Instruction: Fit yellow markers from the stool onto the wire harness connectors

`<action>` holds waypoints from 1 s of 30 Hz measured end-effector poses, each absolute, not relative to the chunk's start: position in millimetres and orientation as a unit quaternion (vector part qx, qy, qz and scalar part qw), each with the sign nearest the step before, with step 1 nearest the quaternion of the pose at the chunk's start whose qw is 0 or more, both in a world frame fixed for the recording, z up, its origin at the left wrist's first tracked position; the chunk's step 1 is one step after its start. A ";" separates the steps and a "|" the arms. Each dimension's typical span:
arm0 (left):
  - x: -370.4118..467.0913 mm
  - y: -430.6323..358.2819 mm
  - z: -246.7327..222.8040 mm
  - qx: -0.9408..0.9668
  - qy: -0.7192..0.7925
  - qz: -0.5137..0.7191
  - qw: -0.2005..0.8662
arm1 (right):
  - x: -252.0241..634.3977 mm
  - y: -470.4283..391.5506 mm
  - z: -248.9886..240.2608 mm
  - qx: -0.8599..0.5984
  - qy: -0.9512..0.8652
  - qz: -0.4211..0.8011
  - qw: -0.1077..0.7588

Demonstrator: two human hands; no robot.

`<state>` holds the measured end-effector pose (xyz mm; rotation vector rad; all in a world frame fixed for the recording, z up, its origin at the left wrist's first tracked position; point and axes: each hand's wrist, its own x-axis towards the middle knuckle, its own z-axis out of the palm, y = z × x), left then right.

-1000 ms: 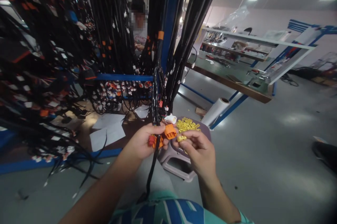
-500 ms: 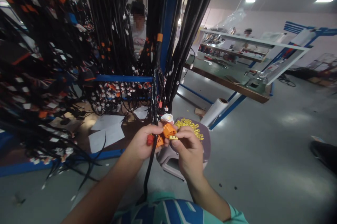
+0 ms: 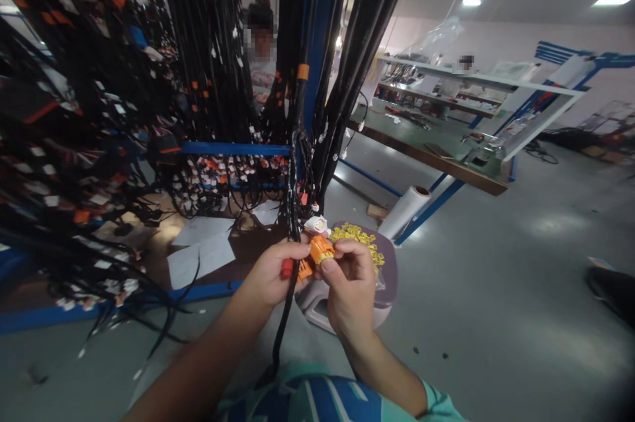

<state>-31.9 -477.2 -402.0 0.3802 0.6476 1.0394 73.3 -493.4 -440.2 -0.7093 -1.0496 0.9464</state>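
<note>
My left hand (image 3: 275,268) is closed around an orange connector (image 3: 321,247) on a black cable harness (image 3: 282,326). A second orange connector (image 3: 304,270) and a red one (image 3: 287,268) sit at its fingers. Between the thumb and fingers of my right hand (image 3: 350,280) is a small yellow piece (image 3: 325,258), which lies against the open end of the upper orange connector. Just above is a white connector (image 3: 317,225). Many yellow pieces (image 3: 360,235) lie on a purple-grey stool (image 3: 388,276) beyond my right hand.
Bundles of black cables (image 3: 203,45) hang from a blue frame (image 3: 233,149) ahead and left. Papers (image 3: 201,253) lie on its lower shelf. A green-topped table (image 3: 421,137) and a white roll (image 3: 407,210) stand to the right. A person (image 3: 261,58) is behind the cables.
My right hand has shifted slightly left, and the yellow piece now sits at the mouth of the orange connector instead of just below it. The connectors have turned a little.
</note>
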 end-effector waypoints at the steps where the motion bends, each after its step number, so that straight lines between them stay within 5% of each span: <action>1: -31.8 -477.2 -402.5 0.186 0.300 0.486 0.800 | 72.9 -493.7 -439.7 -0.316 -0.458 0.439 0.706; 10: -35.7 -473.6 -415.0 0.250 0.264 0.483 0.797 | 73.5 -496.8 -432.0 -0.278 -0.386 0.552 0.685; 25: -34.2 -470.9 -417.4 0.304 0.244 0.485 0.783 | 76.5 -484.2 -419.2 -0.261 -0.383 0.515 0.721; 30: -36.8 -471.2 -414.4 0.284 0.257 0.482 0.788 | 83.1 -482.7 -413.7 -0.262 -0.391 0.571 0.673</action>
